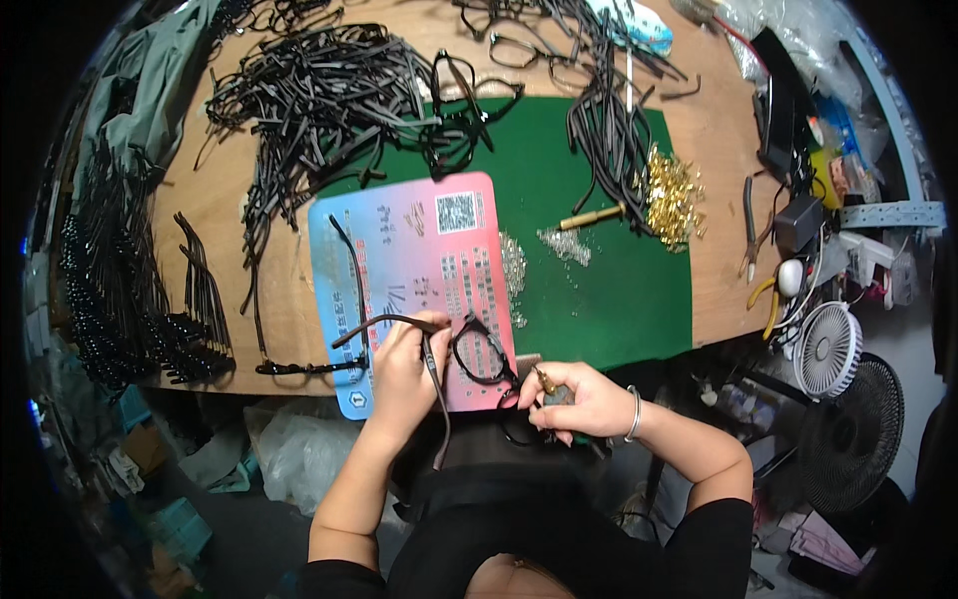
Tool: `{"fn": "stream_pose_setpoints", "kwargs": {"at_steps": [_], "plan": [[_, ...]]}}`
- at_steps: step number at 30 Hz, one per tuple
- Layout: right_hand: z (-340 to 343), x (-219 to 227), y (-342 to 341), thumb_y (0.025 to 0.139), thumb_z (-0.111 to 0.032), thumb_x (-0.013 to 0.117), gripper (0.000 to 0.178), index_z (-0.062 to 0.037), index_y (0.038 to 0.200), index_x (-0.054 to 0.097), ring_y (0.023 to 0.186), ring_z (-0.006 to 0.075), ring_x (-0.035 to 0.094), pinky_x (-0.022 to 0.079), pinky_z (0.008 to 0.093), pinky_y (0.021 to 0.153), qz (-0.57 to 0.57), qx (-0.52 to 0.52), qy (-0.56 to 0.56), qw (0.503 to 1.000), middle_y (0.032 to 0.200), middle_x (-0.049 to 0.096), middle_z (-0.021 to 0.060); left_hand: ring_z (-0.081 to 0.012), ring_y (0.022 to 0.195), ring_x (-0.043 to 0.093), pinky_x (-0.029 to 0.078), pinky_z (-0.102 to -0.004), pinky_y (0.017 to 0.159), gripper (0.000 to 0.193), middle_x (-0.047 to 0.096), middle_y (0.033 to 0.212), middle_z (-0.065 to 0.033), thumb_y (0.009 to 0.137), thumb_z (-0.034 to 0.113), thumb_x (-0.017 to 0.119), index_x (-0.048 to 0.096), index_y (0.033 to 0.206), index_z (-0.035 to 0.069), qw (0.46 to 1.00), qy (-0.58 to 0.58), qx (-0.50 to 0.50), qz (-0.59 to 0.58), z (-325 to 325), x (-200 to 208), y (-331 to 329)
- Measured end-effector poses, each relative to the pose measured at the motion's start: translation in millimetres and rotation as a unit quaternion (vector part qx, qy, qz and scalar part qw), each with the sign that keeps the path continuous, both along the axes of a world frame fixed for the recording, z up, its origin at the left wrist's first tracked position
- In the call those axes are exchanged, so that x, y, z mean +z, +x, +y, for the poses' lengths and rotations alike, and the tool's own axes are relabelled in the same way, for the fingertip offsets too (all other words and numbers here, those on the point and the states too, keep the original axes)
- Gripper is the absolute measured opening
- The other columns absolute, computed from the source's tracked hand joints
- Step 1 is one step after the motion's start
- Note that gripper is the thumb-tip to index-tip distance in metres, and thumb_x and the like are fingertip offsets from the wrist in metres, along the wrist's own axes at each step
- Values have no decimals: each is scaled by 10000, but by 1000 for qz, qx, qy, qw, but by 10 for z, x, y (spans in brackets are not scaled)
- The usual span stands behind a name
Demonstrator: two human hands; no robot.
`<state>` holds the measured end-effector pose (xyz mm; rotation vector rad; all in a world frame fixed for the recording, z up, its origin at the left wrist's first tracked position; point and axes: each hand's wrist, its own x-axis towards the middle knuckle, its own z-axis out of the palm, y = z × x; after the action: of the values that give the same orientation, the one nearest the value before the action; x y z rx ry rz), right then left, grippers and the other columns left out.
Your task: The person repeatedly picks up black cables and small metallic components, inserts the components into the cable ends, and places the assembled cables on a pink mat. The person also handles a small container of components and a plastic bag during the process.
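Observation:
My left hand [399,374] is closed around a dark eyeglass frame [485,380] over the near edge of the blue and pink printed mat [334,299]. A brown temple arm [377,324] sticks out to the left past my fingers, and another temple arm [442,424] hangs down toward me. To the right, my right hand [594,401] grips a small hand tool with a brass-coloured tip [545,379]; most of its handle is hidden by my fingers. Part of the frame lies close to that hand, and whether the tool touches it I cannot tell.
Black temple arms [319,100] lie heaped at the back left, with more [606,130] at the back right. Gold-coloured small parts [674,195], clear small parts [566,245] and a brass screwdriver [594,216] lie on the green mat [619,299]. Black frames [95,290] line the left edge. Fans [826,347] stand right.

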<state>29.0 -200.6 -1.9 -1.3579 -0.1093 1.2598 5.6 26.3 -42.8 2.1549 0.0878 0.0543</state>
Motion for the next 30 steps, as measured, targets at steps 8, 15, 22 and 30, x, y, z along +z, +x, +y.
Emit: {"fn": "stream_pose_setpoints", "kwargs": {"at_steps": [8,15,22,30], "plan": [[94,-58,7,803,-166,604,196,-43,953,581,719,237,636,497,333,672,-184,128,-97,970,846,650,103,-73,610,591,501,-205,532,117,596,798,-61,908,53,532,523,993,-27,958,-247,112,98,-328,60,69],[-57,-8,141,844,-224,576,383,-92,1192,487,723,318,625,518,400,653,-454,83,-159,873,834,602,155,-55,615,576,504,-190,548,103,574,836,-50,941,70,467,479,1006,-9,983,-169,57,40,-325,-41,26],[126,-79,51,818,-286,606,552,-128,1311,415,530,236,576,496,332,469,-598,143,-324,719,840,476,124,-82,559,596,505,-201,497,87,569,775,-63,892,-3,534,530,978,-7,996,-62,25,-61,-354,-73,36],[-195,88,127,823,-199,581,404,-53,1164,421,731,321,602,517,398,622,-482,74,-283,826,931,461,159,-169,579,591,481,-288,517,132,590,782,-94,842,-46,554,571,960,12,995,-9,-76,-68,-329,-92,-2]]}}
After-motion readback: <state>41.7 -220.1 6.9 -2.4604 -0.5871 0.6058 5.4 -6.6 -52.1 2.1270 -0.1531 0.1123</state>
